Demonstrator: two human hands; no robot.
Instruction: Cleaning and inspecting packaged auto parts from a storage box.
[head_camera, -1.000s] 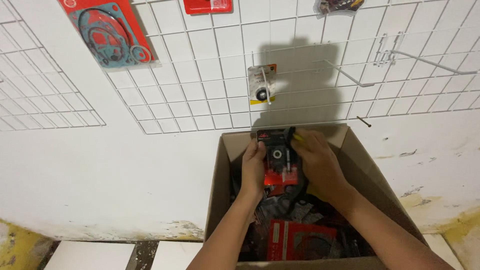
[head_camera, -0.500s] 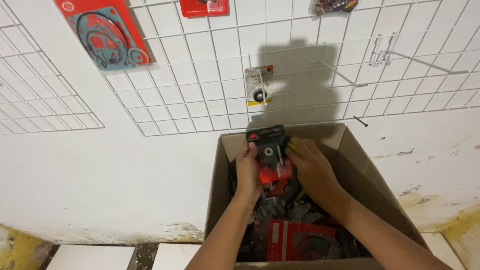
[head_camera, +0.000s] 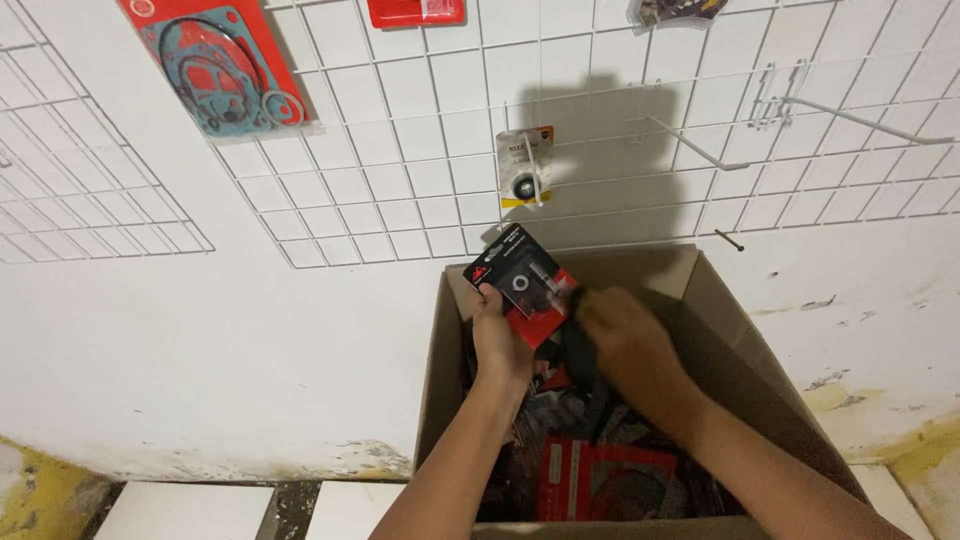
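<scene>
Packet (head_camera: 520, 285), black-and-red with clear blister, tilted, pinched by left hand (head_camera: 500, 340); right hand (head_camera: 625, 345) grip unclear.

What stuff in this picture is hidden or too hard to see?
All in the head view:
- Right hand: motion-blurred, so its grip is unclear.
- Small packet in the left hand: the part inside is too small to identify.
- Cardboard box: its depths are dark, and both forearms cover part of the packets.
- Red package and another packet on the wire grid: cut off by the top edge.
</scene>
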